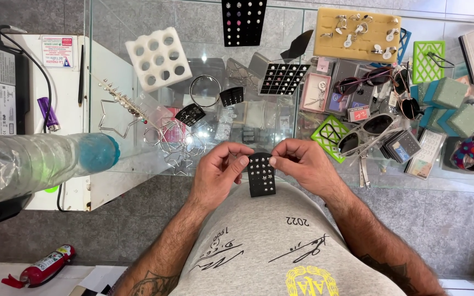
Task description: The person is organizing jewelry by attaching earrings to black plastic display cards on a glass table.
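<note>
A clear plastic bottle (34,164) with a blue cap is seen lying at the far left, close to the camera. Next to it, a white foam block (158,58) full of round holes is set on the glass worktop (111,33). Silver hoop earrings (174,143) are spread just below it.

In the middle, a small black card of stud earrings (261,174) is held up over the near edge of the worktop, in front of the grey shirt. The card's left edge is pinched by the left hand (218,171). Its top right corner is pinched by the right hand (303,163), with thumb and finger closed on it. It looks as if the studs are being checked or fixed on the card. A slow, careful touch is called for next, so that no small stud is dropped.

Further right, white sunglasses (366,131) are laid on the glass, and green foam cubes (450,92) are stacked near the far right.
</note>
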